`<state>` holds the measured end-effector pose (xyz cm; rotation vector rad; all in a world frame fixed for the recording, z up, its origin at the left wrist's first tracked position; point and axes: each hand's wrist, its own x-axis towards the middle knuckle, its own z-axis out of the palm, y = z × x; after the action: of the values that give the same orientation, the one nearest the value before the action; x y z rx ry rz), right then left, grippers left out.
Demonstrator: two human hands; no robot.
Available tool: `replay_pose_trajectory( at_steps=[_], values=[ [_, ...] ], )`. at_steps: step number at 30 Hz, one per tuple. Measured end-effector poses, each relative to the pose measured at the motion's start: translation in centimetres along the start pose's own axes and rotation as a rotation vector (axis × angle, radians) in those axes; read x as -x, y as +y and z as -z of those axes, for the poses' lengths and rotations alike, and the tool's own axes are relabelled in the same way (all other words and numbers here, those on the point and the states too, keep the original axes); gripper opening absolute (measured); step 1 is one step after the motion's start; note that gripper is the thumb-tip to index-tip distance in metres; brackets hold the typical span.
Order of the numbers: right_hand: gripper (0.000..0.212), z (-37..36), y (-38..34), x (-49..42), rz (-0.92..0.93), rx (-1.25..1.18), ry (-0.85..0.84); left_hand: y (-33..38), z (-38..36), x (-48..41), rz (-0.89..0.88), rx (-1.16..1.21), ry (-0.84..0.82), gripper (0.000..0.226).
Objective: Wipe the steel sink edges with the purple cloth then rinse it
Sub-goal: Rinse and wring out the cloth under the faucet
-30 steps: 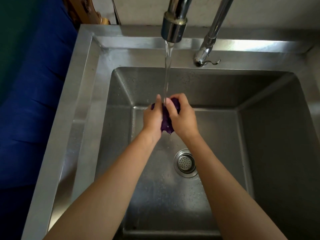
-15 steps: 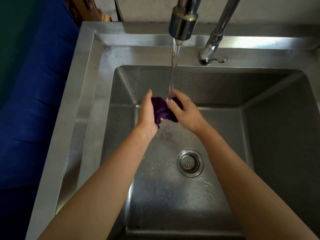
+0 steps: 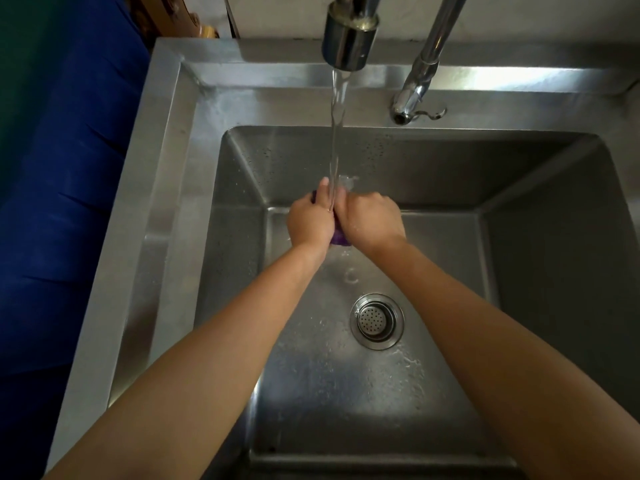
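Pale plaster wall (image 3: 284, 13) ran behind basin, dim and slightly stained. Blue fabric (image 3: 65, 188), creased, filled left side beside steel rim; dark green surface (image 3: 20, 64) lay beyond it at far left. Brown wooden object (image 3: 173, 19) stood in upper left corner. Light fell from upper right, glare on back ledge.

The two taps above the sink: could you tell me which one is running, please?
The thicker spout, on the left; its stream falls onto the hands. The thin tap is dry.
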<state>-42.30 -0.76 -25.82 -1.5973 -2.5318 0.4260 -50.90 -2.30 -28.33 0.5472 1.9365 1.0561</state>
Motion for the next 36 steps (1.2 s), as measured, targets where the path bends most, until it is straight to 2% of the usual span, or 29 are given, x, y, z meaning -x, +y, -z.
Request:
replay_pose_trajectory(
  at_steps=[6, 11, 14, 17, 20, 23, 25, 26, 28, 31, 36],
  values=[
    [0.033, -0.6, 0.5, -0.7, -0.067, -0.076, -0.077, 0.6, 0.4, 0.4, -0.227, -0.180, 0.002, 0.049],
    [0.044, -1.3, 2.7, -1.3, -0.554, -0.810, -0.234, 0.4, 0.9, 1.0, -0.304, -0.120, -0.138, 0.033],
    [0.033, -1.7, 4.5, -0.2, -0.583, -1.022, -0.368, -0.6, 1.6, 0.4, -0.177, 0.043, -0.230, 0.023],
    [0.025, -1.6, 5.4, 0.6, -0.633, -1.170, -0.474, -1.7, 2.4, -0.6, 0.002, 0.315, -0.281, 0.009],
    [0.031, -1.3, 5.1, 0.7, -0.615, -1.288, -0.273, -2.5, 3.2, -0.6, 0.269, 0.419, -0.345, 0.017],
    [0.042, -1.9, 4.0, 0.5, -0.550, -1.316, -0.142, -3.5, 3.6, -0.2, 0.482, 0.405, -0.589, 0.047],
    [0.031, -2.7, 3.8, 0.4, -0.576, -1.283, -0.146, -4.2, 3.2, 0.0, 0.539, 0.399, -0.731, 0.059],
    [0.024, -3.1, 4.1, 0.1, -0.617, -1.300, -0.142, -4.5, 2.8, -0.2, 0.540, 0.423, -0.748, 0.058],
    [0.020, -4.2, 5.2, -0.5, -0.675, -1.361, -0.120, -5.0, 1.9, -1.3, 0.512, 0.471, -0.687, 0.050],
    [0.022, -6.1, 6.2, -1.0, -0.661, -1.306, -0.146, -5.7, 1.5, -2.9, 0.473, 0.482, -0.603, 0.045],
    [0.018, -8.9, 6.6, 0.0, -0.665, -1.188, -0.225, -7.4, 2.1, -3.4, 0.462, 0.331, -0.533, 0.043]
  ],
)
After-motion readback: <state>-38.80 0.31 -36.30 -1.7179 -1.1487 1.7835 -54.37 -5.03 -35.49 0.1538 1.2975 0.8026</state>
